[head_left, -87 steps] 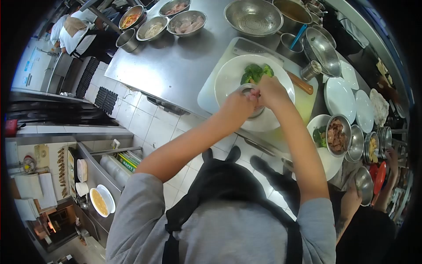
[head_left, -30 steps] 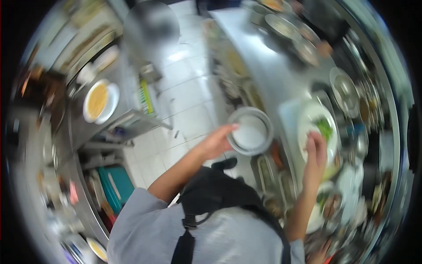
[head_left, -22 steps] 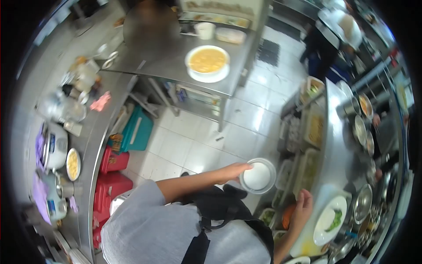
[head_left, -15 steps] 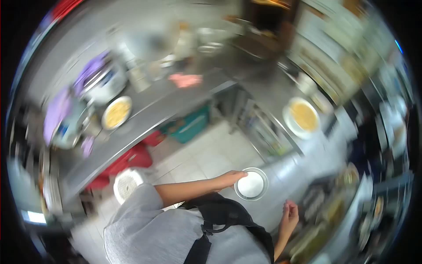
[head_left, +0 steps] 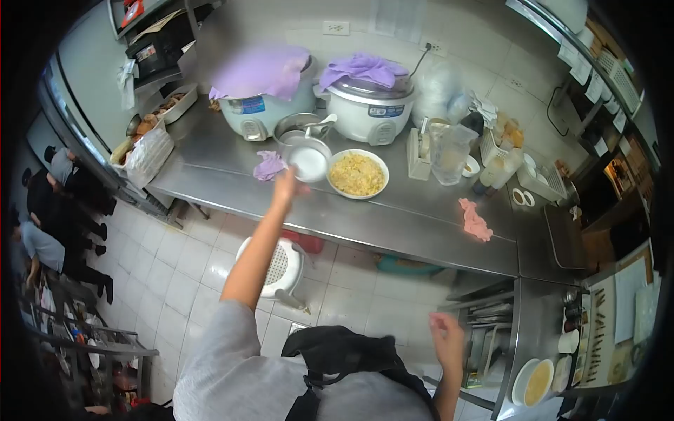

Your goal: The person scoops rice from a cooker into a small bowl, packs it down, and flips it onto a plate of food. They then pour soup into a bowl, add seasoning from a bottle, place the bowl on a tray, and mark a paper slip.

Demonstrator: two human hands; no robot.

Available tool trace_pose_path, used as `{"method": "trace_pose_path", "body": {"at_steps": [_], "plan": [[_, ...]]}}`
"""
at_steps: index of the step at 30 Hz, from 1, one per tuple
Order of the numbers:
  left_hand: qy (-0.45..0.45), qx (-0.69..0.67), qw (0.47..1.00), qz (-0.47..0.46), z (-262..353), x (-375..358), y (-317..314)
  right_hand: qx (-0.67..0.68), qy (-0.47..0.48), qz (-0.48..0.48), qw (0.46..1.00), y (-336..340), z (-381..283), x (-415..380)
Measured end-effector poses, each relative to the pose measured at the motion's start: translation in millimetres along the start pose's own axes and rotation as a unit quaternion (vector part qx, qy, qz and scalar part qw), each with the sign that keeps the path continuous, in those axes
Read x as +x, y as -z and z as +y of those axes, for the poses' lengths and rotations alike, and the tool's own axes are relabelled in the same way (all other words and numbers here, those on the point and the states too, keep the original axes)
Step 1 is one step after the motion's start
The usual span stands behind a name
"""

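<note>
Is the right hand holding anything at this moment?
No, the right hand hangs bare above the floor, while the left hand holds the small metal bowl over the steel counter.

The left arm is stretched out almost straight from the shoulder at about 7 o'clock toward 12 o'clock, bare from the grey short sleeve to the wrist, forearm rising in a long slim line. The left hand (head_left: 288, 184) is at full reach, its fingers curled in a grip, palm turned away from the camera. The right arm hangs bent at 5 o'clock, elbow low and out of view, forearm pointing up. The right hand (head_left: 447, 337) is loosely curled, fingers relaxed and half folded, holding nothing, well apart from the left hand.
</note>
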State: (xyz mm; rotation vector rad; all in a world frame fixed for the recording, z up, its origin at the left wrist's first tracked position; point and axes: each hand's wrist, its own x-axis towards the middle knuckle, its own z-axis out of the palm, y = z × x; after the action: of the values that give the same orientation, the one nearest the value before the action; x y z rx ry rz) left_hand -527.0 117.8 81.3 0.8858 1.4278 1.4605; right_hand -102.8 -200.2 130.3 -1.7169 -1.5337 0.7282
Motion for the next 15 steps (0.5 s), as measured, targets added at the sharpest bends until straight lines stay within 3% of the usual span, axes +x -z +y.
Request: {"method": "trace_pose_path", "body": {"at_steps": [2,4,6,7,8,9,10,12,13,14,15], "plan": [[-0.084,0.025,0.994,0.063,27,46,10,0.011,-0.004,-0.026,1.0,0,11,8],[-0.059,0.064,0.991,0.104,31,111,22,0.027,-0.001,-0.027,0.999,10,27,14],[-0.022,0.038,0.997,0.067,20,181,31,-0.012,0.009,-0.01,1.0,33,33,23],[-0.046,-0.012,0.998,0.04,5,212,37,-0.03,0.016,-0.011,0.999,45,37,32],[0.0,0.313,0.942,0.125,6,222,41,-0.022,0.004,0.009,1.0,59,43,43],[0.034,0.599,0.773,0.208,9,227,46,-0.015,-0.007,0.022,1.0,76,49,56],[0.081,0.598,0.726,0.33,0,242,41,-0.011,-0.016,0.031,0.999,96,55,73],[-0.03,0.558,0.708,0.432,16,205,-3,0.056,-0.082,0.072,0.992,147,53,111],[-0.093,0.531,0.736,0.41,41,156,-38,0.093,-0.11,0.091,0.985,173,54,134],[-0.273,0.536,0.681,0.416,19,154,-41,0.1,-0.107,0.134,0.98,200,61,160],[-0.349,0.492,0.71,0.362,25,112,-76,0.073,-0.101,0.169,0.978,229,80,190]]}}
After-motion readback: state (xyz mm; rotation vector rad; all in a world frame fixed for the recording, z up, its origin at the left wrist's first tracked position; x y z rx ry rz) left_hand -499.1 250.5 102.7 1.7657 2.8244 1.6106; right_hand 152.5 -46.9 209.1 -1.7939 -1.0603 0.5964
